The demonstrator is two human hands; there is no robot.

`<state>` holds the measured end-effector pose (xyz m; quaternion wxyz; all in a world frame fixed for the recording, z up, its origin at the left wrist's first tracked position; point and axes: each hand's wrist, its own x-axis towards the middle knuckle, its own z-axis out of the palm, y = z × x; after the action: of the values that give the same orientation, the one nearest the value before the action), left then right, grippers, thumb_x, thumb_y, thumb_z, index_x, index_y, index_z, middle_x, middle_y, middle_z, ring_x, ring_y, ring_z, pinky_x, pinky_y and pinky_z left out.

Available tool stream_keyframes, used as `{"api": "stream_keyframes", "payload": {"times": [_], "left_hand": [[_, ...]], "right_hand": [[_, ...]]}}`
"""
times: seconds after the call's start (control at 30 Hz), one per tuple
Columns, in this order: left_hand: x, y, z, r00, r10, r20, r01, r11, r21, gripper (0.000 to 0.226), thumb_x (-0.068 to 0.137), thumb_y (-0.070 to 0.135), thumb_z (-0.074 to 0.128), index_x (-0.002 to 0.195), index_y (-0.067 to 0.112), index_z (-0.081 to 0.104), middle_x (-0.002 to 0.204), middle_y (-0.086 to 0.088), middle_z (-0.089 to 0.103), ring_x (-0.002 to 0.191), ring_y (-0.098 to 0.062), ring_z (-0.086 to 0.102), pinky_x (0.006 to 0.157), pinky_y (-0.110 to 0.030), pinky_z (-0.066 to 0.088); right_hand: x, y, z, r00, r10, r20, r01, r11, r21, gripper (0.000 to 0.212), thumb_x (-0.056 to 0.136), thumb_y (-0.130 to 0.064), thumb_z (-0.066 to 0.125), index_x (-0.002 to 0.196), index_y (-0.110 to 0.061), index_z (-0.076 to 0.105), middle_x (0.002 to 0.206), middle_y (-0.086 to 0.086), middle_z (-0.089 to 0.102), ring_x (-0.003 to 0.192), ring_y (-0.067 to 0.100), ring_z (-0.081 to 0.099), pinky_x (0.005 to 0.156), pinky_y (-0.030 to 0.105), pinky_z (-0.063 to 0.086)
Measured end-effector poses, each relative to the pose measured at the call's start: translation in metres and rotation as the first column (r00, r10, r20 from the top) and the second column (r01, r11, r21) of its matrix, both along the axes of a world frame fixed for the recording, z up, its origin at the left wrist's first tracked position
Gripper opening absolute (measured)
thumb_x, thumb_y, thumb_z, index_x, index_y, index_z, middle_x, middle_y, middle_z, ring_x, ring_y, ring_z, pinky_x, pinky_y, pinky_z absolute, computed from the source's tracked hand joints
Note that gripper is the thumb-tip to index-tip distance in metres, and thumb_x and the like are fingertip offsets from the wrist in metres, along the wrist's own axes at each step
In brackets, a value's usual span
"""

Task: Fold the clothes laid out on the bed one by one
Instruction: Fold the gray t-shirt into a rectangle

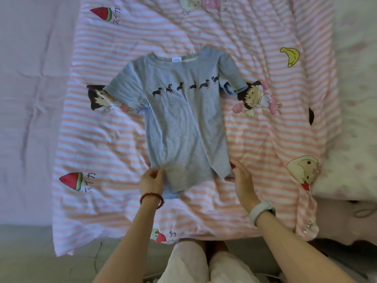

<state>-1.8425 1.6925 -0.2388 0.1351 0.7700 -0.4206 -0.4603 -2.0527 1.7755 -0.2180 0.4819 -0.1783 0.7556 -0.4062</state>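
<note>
Currently flattening stage: grey T-shirt [179, 119] lay face-up mid-quilt [255, 37], collar at 12 o'clock. Left hand [152, 180] pinched hem corner; right hand [241, 178] pinched opposite corner. Next likely: tension hem, smooth, start fold.

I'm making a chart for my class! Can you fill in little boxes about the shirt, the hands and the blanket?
shirt: grey T-shirt with a row of dogs, spread flat, front up
left hand: pinches the hem's left corner
right hand: touches the hem's right corner
blanket: pink striped quilt with cartoon prints
wrists: bead bracelet left, white watch right
</note>
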Motion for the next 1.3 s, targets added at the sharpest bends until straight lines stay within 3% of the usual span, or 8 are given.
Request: {"api": "stream_keyframes", "payload": {"times": [0.13, 0.33, 0.67, 0.83, 0.97, 1.07, 1.13, 1.3], "left_hand": [[0.02, 0.001, 0.009, 0.914, 0.328, -0.24, -0.324, 0.944, 0.057, 0.015, 0.09, 0.01, 0.056, 0.075, 0.007, 0.055, 0.074, -0.011, 0.056, 0.072, -0.025, 0.055, 0.065, -0.032, 0.053], [0.044, -0.018, 0.02, 0.94, 0.33, -0.087, -0.338, 0.936, -0.098, 0.027, 0.097, 0.025, 0.042, 0.108, 0.004, 0.053, 0.098, -0.01, 0.049, 0.087, -0.023, 0.048, 0.069, -0.037, 0.048], [0.079, -0.023, 0.028, 0.976, 0.168, -0.135, -0.182, 0.979, -0.098, 0.032, 0.098, 0.02, 0.039, 0.107, -0.008, 0.052, 0.082, -0.022, 0.05, 0.084, -0.023, 0.041, 0.067, -0.036, 0.039], [0.082, -0.009, 0.02, 0.991, -0.009, 0.13, 0.02, 0.997, -0.079, 0.031, 0.097, 0.022, 0.046, 0.114, -0.003, 0.052, 0.11, -0.022, 0.058, 0.088, -0.026, 0.05, 0.074, -0.034, 0.039], [0.073, 0.005, 0.01, 0.996, -0.052, 0.07, 0.055, 0.998, -0.039, 0.035, 0.095, 0.029, 0.049, 0.118, 0.002, 0.051, 0.106, -0.015, 0.059, 0.088, -0.027, 0.054, 0.076, -0.037, 0.046], [0.077, 0.015, 0.003, 1.0, 0.022, 0.02, -0.022, 1.0, 0.013, 0.041, 0.091, 0.031, 0.057, 0.119, 0.002, 0.052, 0.102, -0.011, 0.058, 0.095, -0.029, 0.057, 0.087, -0.044, 0.049], [0.081, 0.023, -0.003, 0.997, 0.077, -0.033, -0.074, 0.995, 0.069, 0.031, 0.09, 0.028, 0.059, 0.108, 0.003, 0.058, 0.092, -0.008, 0.06, 0.092, -0.026, 0.056, 0.085, -0.041, 0.05], [0.079, 0.036, -0.002, 0.918, 0.322, -0.232, -0.309, 0.947, 0.09, 0.013, 0.093, 0.016, 0.054, 0.097, 0.003, 0.054, 0.089, -0.011, 0.058, 0.082, -0.023, 0.06, 0.081, -0.035, 0.05]], "right_hand": [[-0.001, 0.01, 0.001, 0.95, 0.254, -0.184, -0.269, 0.961, -0.064, 0.054, 0.088, 0.004, 0.044, 0.138, -0.019, 0.042, 0.141, 0.002, 0.045, 0.121, 0.018, 0.05, 0.097, 0.029, 0.046], [0.0, 0.0, -0.003, 0.785, 0.449, -0.427, -0.506, 0.863, -0.023, 0.05, 0.091, 0.006, 0.044, 0.139, -0.009, 0.04, 0.144, 0.009, 0.04, 0.128, 0.022, 0.042, 0.101, 0.023, 0.036], [-0.043, 0.007, 0.052, 0.402, 0.233, -0.885, -0.574, 0.817, -0.045, 0.031, 0.083, 0.003, 0.04, 0.102, 0.005, 0.064, 0.096, 0.022, 0.062, 0.085, 0.037, 0.061, 0.064, 0.041, 0.053], [-0.056, 0.033, 0.04, 0.267, 0.393, -0.88, -0.677, 0.726, 0.119, 0.034, 0.066, 0.022, 0.068, 0.096, 0.007, 0.068, 0.085, 0.023, 0.059, 0.073, 0.04, 0.058, 0.053, 0.044, 0.051], [-0.054, 0.047, 0.007, 0.358, 0.591, -0.723, -0.592, 0.743, 0.313, 0.034, 0.086, 0.008, 0.054, 0.119, -0.002, 0.06, 0.114, 0.02, 0.054, 0.102, 0.04, 0.051, 0.078, 0.05, 0.047], [-0.046, 0.046, -0.004, 0.717, 0.5, -0.485, -0.44, 0.865, 0.24, 0.04, 0.096, -0.007, 0.043, 0.135, -0.011, 0.044, 0.134, 0.009, 0.043, 0.123, 0.027, 0.041, 0.1, 0.042, 0.041], [-0.038, 0.042, -0.006, 0.898, 0.241, -0.368, -0.209, 0.97, 0.125, 0.034, 0.097, -0.012, 0.044, 0.13, -0.011, 0.048, 0.128, 0.008, 0.049, 0.114, 0.023, 0.049, 0.094, 0.037, 0.044], [-0.032, 0.028, -0.008, 0.949, 0.07, -0.308, -0.03, 0.991, 0.132, 0.019, 0.095, -0.023, 0.048, 0.095, -0.007, 0.059, 0.081, 0.001, 0.054, 0.072, 0.021, 0.05, 0.058, 0.029, 0.039]]}}
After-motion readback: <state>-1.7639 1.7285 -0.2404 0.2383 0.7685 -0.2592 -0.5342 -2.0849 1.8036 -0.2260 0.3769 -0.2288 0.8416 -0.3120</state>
